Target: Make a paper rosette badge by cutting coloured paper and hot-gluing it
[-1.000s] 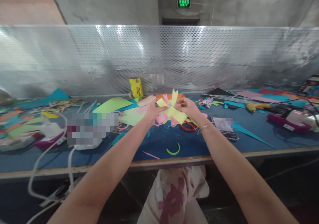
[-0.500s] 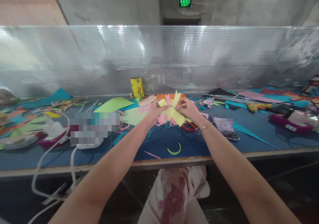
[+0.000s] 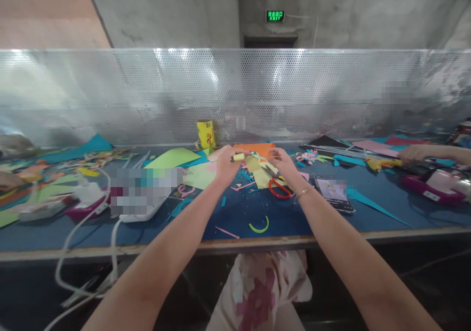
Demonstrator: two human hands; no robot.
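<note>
Both my arms reach out over a blue table (image 3: 257,218). My left hand (image 3: 225,163) is closed around one end of a yellow and pink cut-paper piece (image 3: 257,168), and my right hand (image 3: 280,161) pinches its other side. The piece hangs between the hands just above the table, with yellow strips drooping down. Red-handled scissors (image 3: 277,188) lie on the table right under my right wrist. A phone (image 3: 333,188) lies just right of that wrist.
Coloured paper sheets and scraps cover the table: a light-green sheet (image 3: 172,158), an orange sheet (image 3: 259,148), a green curl (image 3: 259,227). A yellow box (image 3: 206,133) stands at the perforated metal screen (image 3: 110,95). White cables (image 3: 77,233) trail left. Another person's hand (image 3: 417,152) rests at the far right.
My hands lowered the paper piece and its upright strips folded down. The view shifted slightly. Another person's hand came into view at the far right.
</note>
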